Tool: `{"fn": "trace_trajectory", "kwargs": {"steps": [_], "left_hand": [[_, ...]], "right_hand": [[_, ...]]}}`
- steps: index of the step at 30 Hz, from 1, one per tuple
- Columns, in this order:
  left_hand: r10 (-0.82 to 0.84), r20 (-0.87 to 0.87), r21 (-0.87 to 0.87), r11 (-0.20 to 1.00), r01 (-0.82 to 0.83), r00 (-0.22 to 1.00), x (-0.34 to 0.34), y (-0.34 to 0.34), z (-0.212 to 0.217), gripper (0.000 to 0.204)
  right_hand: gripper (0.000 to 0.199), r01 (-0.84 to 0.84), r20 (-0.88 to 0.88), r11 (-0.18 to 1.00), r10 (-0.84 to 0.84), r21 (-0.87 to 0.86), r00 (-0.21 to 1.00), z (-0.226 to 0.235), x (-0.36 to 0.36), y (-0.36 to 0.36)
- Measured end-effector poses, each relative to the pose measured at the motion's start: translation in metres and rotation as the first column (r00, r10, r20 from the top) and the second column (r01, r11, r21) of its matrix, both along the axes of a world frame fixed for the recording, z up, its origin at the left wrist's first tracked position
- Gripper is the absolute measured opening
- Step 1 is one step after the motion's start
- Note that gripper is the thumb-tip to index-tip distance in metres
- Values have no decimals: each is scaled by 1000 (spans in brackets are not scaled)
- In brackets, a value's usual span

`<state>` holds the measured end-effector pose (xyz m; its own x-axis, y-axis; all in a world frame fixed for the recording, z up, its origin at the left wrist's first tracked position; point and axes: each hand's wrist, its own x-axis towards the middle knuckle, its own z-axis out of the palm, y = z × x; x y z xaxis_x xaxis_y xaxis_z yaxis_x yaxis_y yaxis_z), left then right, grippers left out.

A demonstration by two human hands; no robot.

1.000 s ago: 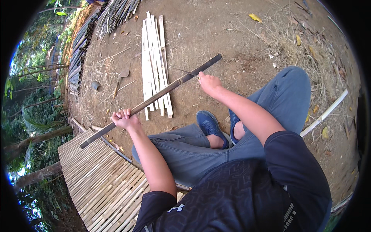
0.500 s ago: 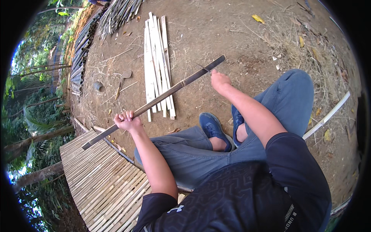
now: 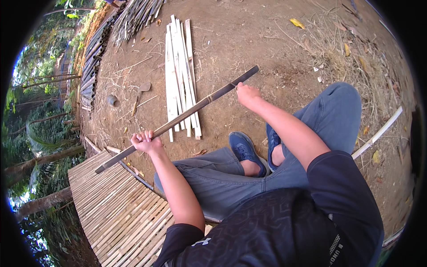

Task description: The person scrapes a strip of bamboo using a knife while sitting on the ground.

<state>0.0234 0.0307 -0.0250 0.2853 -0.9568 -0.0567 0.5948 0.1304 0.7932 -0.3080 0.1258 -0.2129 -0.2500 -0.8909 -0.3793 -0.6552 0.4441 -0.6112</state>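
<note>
A long, dark split bamboo strip point(image 3: 191, 109) slants across my front, from over the bench at lower left up to the right, with a pale node near its middle. My left hand point(image 3: 147, 141) is wrapped round its lower part, fingers over the top. My right hand point(image 3: 249, 95) is closed just below the strip's upper end. It grips a knife point(image 3: 233, 84) whose thin blade meets the strip; most of the knife is hidden by the fist and barely shows.
Several pale bamboo strips point(image 3: 181, 80) lie on the dirt ahead. A slatted bamboo platform point(image 3: 120, 204) is at my left. Farther left are a bladed tool point(image 3: 145, 86), a short bamboo tube point(image 3: 113, 101) and stacked poles point(image 3: 92, 66). A pale strip point(image 3: 378, 131) lies right.
My right hand has moved slightly left and down along the strip with the knife, whose blade now shows less. My left hand and the bamboo strip have hardly moved.
</note>
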Motion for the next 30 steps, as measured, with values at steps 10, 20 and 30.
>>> {"fn": "trace_trajectory", "kwargs": {"steps": [10, 20, 30], "left_hand": [[65, 13, 43, 997, -65, 998, -6, 11, 7, 33], [-27, 21, 6, 1000, 27, 999, -21, 5, 13, 32], [63, 38, -6, 998, -63, 997, -20, 14, 17, 37]], "right_hand": [[29, -82, -44, 994, 79, -73, 996, -5, -2, 3], [34, 219, 26, 973, -222, 74, 975, -71, -67, 11], [34, 42, -54, 995, -37, 89, 998, -42, -45, -4]]}}
